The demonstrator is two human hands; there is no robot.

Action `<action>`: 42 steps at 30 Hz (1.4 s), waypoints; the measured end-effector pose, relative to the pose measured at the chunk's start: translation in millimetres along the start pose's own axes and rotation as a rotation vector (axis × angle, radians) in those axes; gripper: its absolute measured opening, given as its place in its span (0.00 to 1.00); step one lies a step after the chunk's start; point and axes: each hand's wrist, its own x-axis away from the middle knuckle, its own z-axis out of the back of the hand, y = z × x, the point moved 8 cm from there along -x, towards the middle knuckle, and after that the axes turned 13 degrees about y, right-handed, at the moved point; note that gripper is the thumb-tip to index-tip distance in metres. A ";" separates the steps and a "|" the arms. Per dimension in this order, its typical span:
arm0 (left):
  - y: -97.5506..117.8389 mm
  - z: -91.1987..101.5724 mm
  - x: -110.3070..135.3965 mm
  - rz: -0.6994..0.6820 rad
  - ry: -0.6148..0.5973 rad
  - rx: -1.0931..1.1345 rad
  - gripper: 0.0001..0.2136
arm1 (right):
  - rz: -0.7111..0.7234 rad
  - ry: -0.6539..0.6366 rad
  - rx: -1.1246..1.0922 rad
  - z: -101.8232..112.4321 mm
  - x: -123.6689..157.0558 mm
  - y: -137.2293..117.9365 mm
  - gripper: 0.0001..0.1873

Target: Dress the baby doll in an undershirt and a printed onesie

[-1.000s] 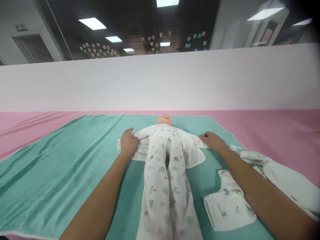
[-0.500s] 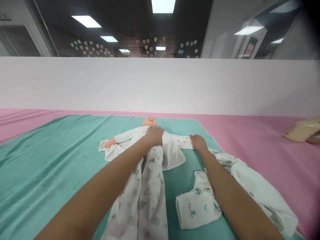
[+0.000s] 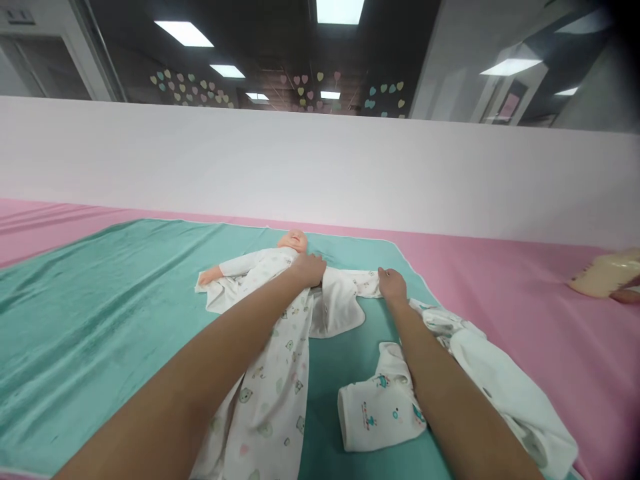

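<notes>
A baby doll (image 3: 294, 240) lies on its back on the green sheet, head toward the wall. It wears a white baby shirt (image 3: 337, 303), spread wide on the right, and pale printed trousers or a long garment (image 3: 273, 400) covers its legs. At the doll's shoulder on the right, my left hand (image 3: 310, 270) has its fingers curled over the shirt's cloth. My right hand (image 3: 393, 285) pinches the cuff end of the printed sleeve (image 3: 369, 283), which is drawn out straight to the right. The doll's other arm (image 3: 211, 275) rests on the left, and its arm on the right is hidden.
A folded white printed baby garment (image 3: 380, 413) lies by my right forearm. Beyond it is a heap of white clothes (image 3: 505, 373). The green sheet (image 3: 100, 333) covers a pink one (image 3: 475, 267). At far right is a cream-coloured object (image 3: 605, 273), with a low white wall (image 3: 300, 167) behind.
The shirt's front panel has lifted and folded back beside my left hand, and the leg garment has shifted left. My right hand stays at the cuff. The view has tilted slightly.
</notes>
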 end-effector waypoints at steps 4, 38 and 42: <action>-20.5 13.7 -4.8 -0.036 -0.011 0.003 0.14 | -0.041 0.006 0.002 -2.4 -4.9 7.4 0.22; -149.9 25.2 130.6 0.369 0.031 0.979 0.31 | 0.604 -0.430 -0.725 -8.8 142.2 -164.8 0.29; -154.1 21.3 133.7 0.280 -0.035 1.196 0.37 | 0.495 -0.564 -0.775 -31.1 147.7 -166.4 0.40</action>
